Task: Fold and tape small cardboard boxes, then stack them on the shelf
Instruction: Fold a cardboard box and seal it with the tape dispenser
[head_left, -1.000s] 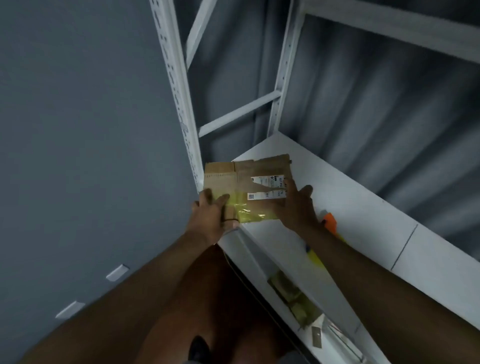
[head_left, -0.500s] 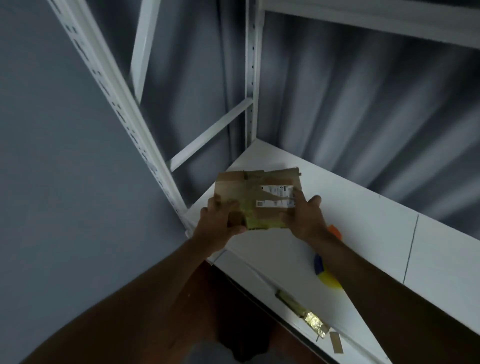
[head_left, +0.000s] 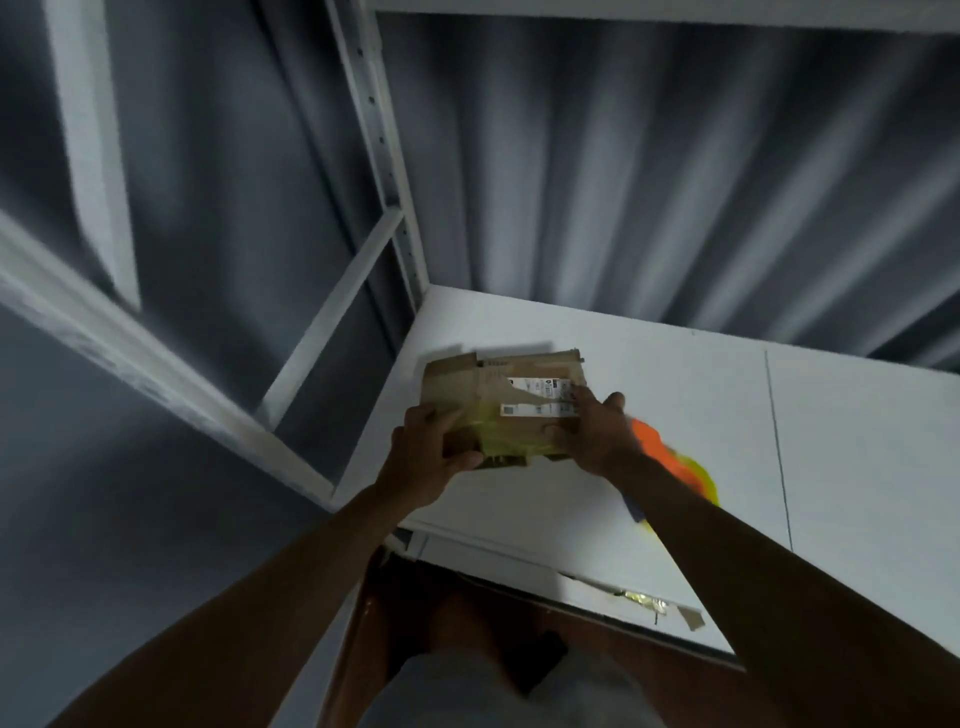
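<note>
A small brown cardboard box (head_left: 488, 395) with white labels and yellowish tape across its top is over the left end of the white shelf board (head_left: 701, 395). My left hand (head_left: 428, 457) grips its near left corner. My right hand (head_left: 592, 431) holds its right side, fingers over the labels. Both arms reach forward from the bottom of the view. I cannot tell whether the box rests on the board or hovers just above it.
An orange, yellow and blue object (head_left: 675, 467) lies on the shelf behind my right wrist. Scraps of tape (head_left: 649, 603) stick to the shelf's front edge. White slotted uprights (head_left: 384, 171) and a diagonal brace (head_left: 332, 317) frame the left end. A grey curtain hangs behind.
The box has moved further in over the shelf board, away from the front left corner post. Both hands kept their grip. The view has swung towards the shelf.
</note>
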